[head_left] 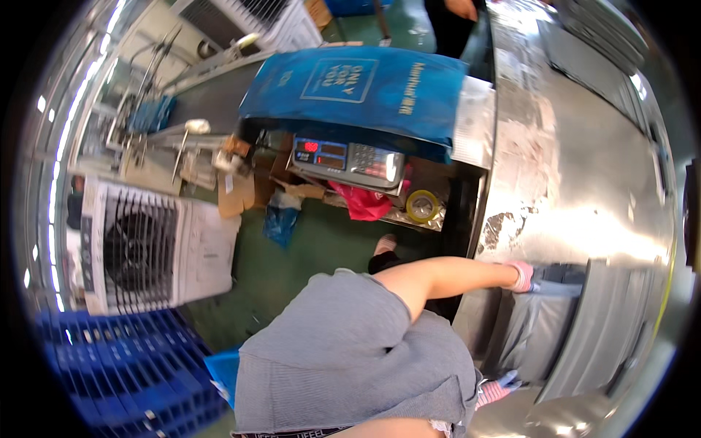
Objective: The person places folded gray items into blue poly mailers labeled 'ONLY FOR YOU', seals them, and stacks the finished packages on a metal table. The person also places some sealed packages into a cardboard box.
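Observation:
Both my hands wear pink-and-white striped gloves with bluish fingertips, and both arms reach right to the metal table. My left hand (523, 277) grips the far side of a grey, smooth, folded bundle (539, 328); its fingertips are partly hidden there. At the near side of the same bundle is my right hand (498, 390), its fingers closed against the edge. The bundle looks like folded plastic or fabric; I cannot tell which. Just right of it leans a stack of flat grey panels or folded sheets (600, 332).
More grey stacks (595, 66) lie at the table's far end. A digital scale (347, 162) sits under a large blue printed bag (350, 87), near a yellow tape roll (423, 206). Left stand a white air cooler (157, 247) and blue plastic pallets (124, 365). Another person (451, 25) stands beyond.

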`<state>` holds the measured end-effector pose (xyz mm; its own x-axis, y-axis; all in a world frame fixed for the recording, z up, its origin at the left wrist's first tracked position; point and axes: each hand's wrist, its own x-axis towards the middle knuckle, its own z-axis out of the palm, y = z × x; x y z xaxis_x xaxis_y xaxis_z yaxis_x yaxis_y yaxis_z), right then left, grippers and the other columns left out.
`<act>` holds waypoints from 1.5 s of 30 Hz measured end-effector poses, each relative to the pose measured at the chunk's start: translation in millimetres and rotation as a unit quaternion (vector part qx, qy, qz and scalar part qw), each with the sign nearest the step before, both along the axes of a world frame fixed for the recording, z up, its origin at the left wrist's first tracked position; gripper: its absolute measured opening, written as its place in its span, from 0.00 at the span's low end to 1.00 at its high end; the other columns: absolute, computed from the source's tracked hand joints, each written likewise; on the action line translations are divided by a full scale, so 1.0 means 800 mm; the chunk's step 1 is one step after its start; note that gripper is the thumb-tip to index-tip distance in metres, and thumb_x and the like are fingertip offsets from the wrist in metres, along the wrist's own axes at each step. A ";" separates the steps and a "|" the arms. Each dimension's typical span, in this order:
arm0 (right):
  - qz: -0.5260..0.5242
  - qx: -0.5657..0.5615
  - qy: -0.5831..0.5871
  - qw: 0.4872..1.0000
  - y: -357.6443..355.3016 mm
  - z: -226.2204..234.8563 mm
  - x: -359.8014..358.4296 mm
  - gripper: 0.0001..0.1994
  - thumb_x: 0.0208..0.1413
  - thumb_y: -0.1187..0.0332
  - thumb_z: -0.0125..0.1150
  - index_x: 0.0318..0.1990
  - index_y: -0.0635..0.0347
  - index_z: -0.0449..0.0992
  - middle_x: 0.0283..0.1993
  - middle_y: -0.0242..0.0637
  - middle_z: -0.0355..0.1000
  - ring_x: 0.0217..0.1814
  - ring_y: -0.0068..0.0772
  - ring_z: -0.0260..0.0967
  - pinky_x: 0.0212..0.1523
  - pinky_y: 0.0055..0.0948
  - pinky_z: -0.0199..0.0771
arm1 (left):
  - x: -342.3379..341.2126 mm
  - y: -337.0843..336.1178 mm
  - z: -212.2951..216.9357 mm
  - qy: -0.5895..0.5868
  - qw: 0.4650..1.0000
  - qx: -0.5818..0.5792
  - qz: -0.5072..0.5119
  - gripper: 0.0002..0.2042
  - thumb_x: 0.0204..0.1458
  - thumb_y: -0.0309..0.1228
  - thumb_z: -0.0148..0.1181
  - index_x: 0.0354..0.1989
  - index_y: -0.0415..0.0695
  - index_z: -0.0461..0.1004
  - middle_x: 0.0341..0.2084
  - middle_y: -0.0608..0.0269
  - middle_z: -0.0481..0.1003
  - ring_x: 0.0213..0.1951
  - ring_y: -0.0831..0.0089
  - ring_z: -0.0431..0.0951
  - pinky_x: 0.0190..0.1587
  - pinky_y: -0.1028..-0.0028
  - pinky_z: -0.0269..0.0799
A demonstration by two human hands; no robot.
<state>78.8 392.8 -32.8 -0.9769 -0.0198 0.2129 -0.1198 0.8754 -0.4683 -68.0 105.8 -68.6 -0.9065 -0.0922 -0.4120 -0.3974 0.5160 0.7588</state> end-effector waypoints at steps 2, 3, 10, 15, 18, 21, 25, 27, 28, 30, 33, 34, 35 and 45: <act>-0.062 -0.132 -0.058 0.988 -0.059 0.002 -0.001 0.23 0.55 0.66 0.40 0.58 0.64 0.56 0.56 0.48 0.60 0.55 0.40 0.61 0.58 0.33 0.57 | 0.027 0.000 -0.013 -0.060 0.998 -0.022 -0.029 0.28 0.46 0.51 0.53 0.46 0.38 0.70 0.41 0.48 0.73 0.45 0.55 0.73 0.46 0.62 0.69; -0.075 -0.150 -0.064 0.984 -0.073 -0.003 -0.005 0.22 0.55 0.66 0.41 0.57 0.64 0.56 0.56 0.47 0.61 0.55 0.40 0.61 0.57 0.33 0.57 | 0.020 -0.004 -0.005 -0.076 0.994 -0.068 -0.041 0.26 0.46 0.50 0.53 0.45 0.39 0.72 0.41 0.50 0.74 0.45 0.56 0.74 0.46 0.62 0.69; -0.066 -0.058 -0.078 0.993 -0.118 -0.040 -0.014 0.19 0.54 0.66 0.43 0.52 0.64 0.60 0.50 0.47 0.63 0.50 0.40 0.63 0.52 0.33 0.59 | 0.114 -0.042 -0.016 -0.020 0.997 -0.052 -0.050 0.15 0.42 0.37 0.54 0.37 0.43 0.77 0.36 0.54 0.76 0.43 0.63 0.76 0.44 0.65 0.69; -0.087 0.012 -0.088 0.992 -0.139 -0.061 -0.023 0.16 0.52 0.66 0.45 0.48 0.64 0.63 0.47 0.46 0.65 0.46 0.41 0.64 0.48 0.34 0.61 | 0.251 -0.144 -0.036 -0.114 0.966 0.220 -0.070 0.12 0.44 0.37 0.55 0.34 0.44 0.73 0.29 0.59 0.76 0.30 0.68 0.77 0.34 0.66 0.72; -0.112 0.048 -0.089 0.989 -0.141 -0.072 -0.028 0.15 0.52 0.67 0.46 0.45 0.64 0.64 0.44 0.46 0.67 0.44 0.41 0.65 0.46 0.34 0.61 | 0.354 -0.214 -0.022 -0.138 0.938 0.315 0.046 0.11 0.48 0.37 0.54 0.35 0.44 0.72 0.26 0.61 0.75 0.24 0.69 0.75 0.28 0.69 0.72; -0.142 0.074 -0.087 0.983 -0.136 -0.082 -0.033 0.13 0.51 0.67 0.47 0.43 0.64 0.66 0.42 0.46 0.68 0.42 0.41 0.66 0.44 0.35 0.62 | 0.413 -0.264 -0.057 -0.170 0.914 0.342 0.135 0.13 0.50 0.38 0.53 0.38 0.44 0.72 0.25 0.61 0.75 0.24 0.69 0.75 0.26 0.70 0.71; -0.196 0.090 -0.086 0.973 -0.102 -0.091 -0.045 0.12 0.50 0.67 0.49 0.39 0.64 0.68 0.39 0.45 0.69 0.39 0.41 0.67 0.40 0.35 0.64 | 0.434 -0.312 -0.051 -0.123 0.924 0.320 0.173 0.13 0.49 0.36 0.54 0.39 0.43 0.73 0.28 0.61 0.76 0.27 0.72 0.76 0.29 0.71 0.72; -0.228 0.089 -0.089 0.966 -0.080 -0.092 -0.060 0.11 0.50 0.67 0.49 0.38 0.64 0.69 0.38 0.45 0.70 0.38 0.41 0.68 0.39 0.35 0.64 | 0.441 -0.324 -0.053 -0.054 0.927 0.317 0.195 0.13 0.49 0.37 0.54 0.39 0.43 0.73 0.30 0.61 0.76 0.28 0.72 0.76 0.32 0.72 0.72; -0.246 0.085 -0.093 0.961 -0.068 -0.097 -0.070 0.11 0.49 0.67 0.50 0.37 0.64 0.70 0.37 0.45 0.71 0.37 0.42 0.68 0.38 0.36 0.64 | 0.445 -0.329 -0.045 -0.042 0.929 0.310 0.198 0.13 0.49 0.37 0.55 0.39 0.42 0.73 0.31 0.60 0.76 0.29 0.73 0.76 0.32 0.72 0.72; -0.290 0.068 -0.103 0.949 -0.031 -0.100 -0.088 0.10 0.49 0.67 0.50 0.35 0.64 0.71 0.35 0.45 0.71 0.36 0.42 0.69 0.37 0.36 0.65 | 0.454 -0.338 -0.048 -0.013 0.939 0.282 0.198 0.13 0.49 0.37 0.55 0.40 0.42 0.72 0.30 0.61 0.76 0.29 0.74 0.76 0.33 0.73 0.71; -0.355 0.030 -0.113 0.928 0.037 -0.119 -0.105 0.09 0.48 0.67 0.51 0.33 0.63 0.72 0.33 0.45 0.73 0.34 0.42 0.69 0.34 0.36 0.66 | 0.468 -0.351 -0.032 -0.021 0.950 0.253 0.182 0.14 0.50 0.37 0.55 0.40 0.41 0.72 0.27 0.63 0.75 0.27 0.76 0.75 0.31 0.73 0.70; -0.370 0.015 -0.115 0.922 0.057 -0.128 -0.109 0.09 0.48 0.67 0.52 0.32 0.63 0.73 0.32 0.44 0.73 0.33 0.42 0.70 0.34 0.36 0.66 | 0.475 -0.354 -0.023 -0.025 0.941 0.272 0.200 0.13 0.50 0.37 0.55 0.39 0.41 0.72 0.26 0.62 0.74 0.26 0.74 0.74 0.31 0.73 0.70; -0.384 -0.001 -0.109 0.917 0.083 -0.134 -0.111 0.09 0.48 0.67 0.52 0.31 0.63 0.73 0.32 0.44 0.73 0.32 0.42 0.70 0.33 0.36 0.67 | 0.481 -0.356 -0.020 -0.033 0.930 0.294 0.217 0.13 0.50 0.37 0.55 0.38 0.40 0.72 0.24 0.61 0.74 0.26 0.73 0.74 0.30 0.72 0.71; -0.437 -0.011 -0.091 0.895 -0.029 -0.049 -0.049 0.20 0.54 0.58 0.46 0.43 0.68 0.70 0.45 0.52 0.70 0.46 0.52 0.68 0.45 0.40 0.66 | 0.455 -0.328 -0.050 -0.072 0.933 0.317 0.157 0.11 0.51 0.34 0.54 0.39 0.40 0.72 0.24 0.62 0.73 0.23 0.76 0.71 0.26 0.75 0.70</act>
